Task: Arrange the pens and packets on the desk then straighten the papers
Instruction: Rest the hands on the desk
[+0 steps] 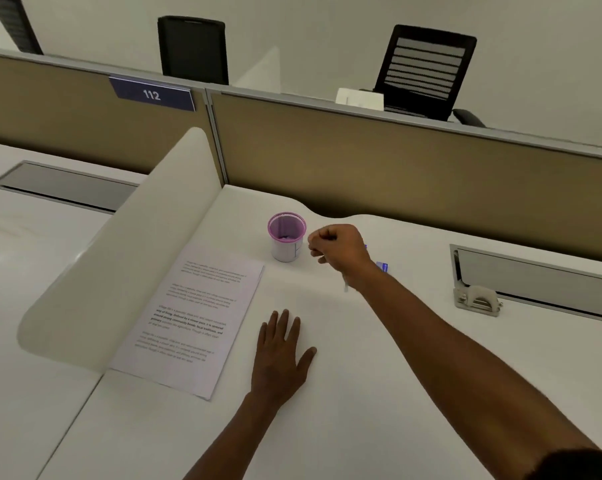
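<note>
Two hands: right hand [334, 249] fisted just right of the pen cup [287, 236], left hand [281, 351] flat and spread on the table [379, 393], holding nothing
Right grip: fingers curled tight on a thin white stick, likely a pen [345, 285], its tail pointing down toward the near edge
Key relation: cup mouth lies left of the fist, right hand nearer
Packet: blue-white bit [382, 266] behind the right wrist, mostly hidden
Papers [192, 317]: thin printed stack, long axis running near-left to far-right, left of the left hand
Cup: pink mesh rim, pale wall, round
</note>
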Demonstrator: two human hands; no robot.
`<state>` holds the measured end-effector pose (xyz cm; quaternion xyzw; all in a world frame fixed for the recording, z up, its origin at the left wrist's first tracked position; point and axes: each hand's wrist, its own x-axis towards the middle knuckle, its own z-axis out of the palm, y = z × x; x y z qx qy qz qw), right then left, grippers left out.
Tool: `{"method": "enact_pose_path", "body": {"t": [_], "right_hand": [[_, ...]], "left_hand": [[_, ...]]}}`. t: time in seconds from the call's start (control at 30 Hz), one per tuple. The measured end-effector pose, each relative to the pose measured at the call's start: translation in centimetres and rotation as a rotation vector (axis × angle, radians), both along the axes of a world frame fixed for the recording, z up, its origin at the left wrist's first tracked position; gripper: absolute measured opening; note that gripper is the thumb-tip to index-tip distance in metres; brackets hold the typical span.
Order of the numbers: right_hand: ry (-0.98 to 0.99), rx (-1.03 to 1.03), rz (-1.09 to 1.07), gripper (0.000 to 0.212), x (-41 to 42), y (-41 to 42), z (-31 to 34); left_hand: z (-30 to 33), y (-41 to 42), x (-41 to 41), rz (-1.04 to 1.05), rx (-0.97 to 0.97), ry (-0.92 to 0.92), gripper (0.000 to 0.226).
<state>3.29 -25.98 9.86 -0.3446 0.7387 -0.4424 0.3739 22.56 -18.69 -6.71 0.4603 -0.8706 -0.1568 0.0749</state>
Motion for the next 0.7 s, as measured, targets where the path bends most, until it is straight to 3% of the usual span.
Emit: {"method": "enact_pose_path", "body": {"t": [0.23, 0.4, 0.57, 0.7], "right_hand": [[0.477, 0.069, 0.119, 0.012, 1.0, -9.1, 0.1], [0.687, 0.147, 0.246, 0.015, 1.2, -10.7, -1.9], [0.797, 0.113, 0.204, 0.01, 1.1, -10.9, -2.7], [0.765, 0.052, 0.239, 0.016, 1.5, -9.9, -3.2]], "left_hand": [[-1.0, 0.0, 0.4, -0.008, -0.022, 0.02, 0.069], [-1.1, -0.1, 0.3, 0.007, -0.02, 0.017, 0.07], [-1.3, -0.1, 0.1, 0.011, -0.031, 0.022, 0.07], [-1.6, -0.1, 0.2, 0.019, -0.019, 0.009, 0.071]]}}
